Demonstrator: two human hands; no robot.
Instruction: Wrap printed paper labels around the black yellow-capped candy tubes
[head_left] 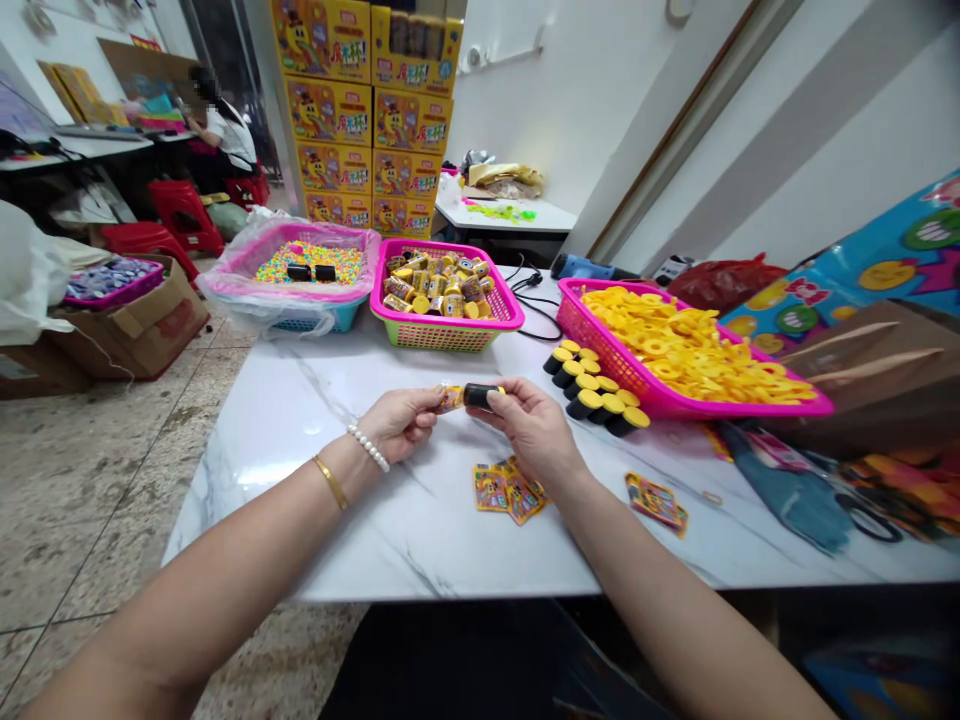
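Note:
Above the middle of the table, my left hand pinches a small yellow printed label sleeve. Between the fingers of my right hand lies a small black container, held sideways, with a bit of yellow at its right end. The sleeve meets the container's left end; whether it is around the rim cannot be made out. Flat yellow printed sleeves lie just under my right hand, and another small stack rests right of my forearm. Several black containers with yellow caps stand beyond my right hand.
A pink basket holds finished-looking wrapped containers; left of it, a plastic-lined pink basket holds colourful beads. On the right, another pink basket contains yellow plastic pieces. Scissors lie at far right. Yellow boxes are stacked behind; a person sits far left.

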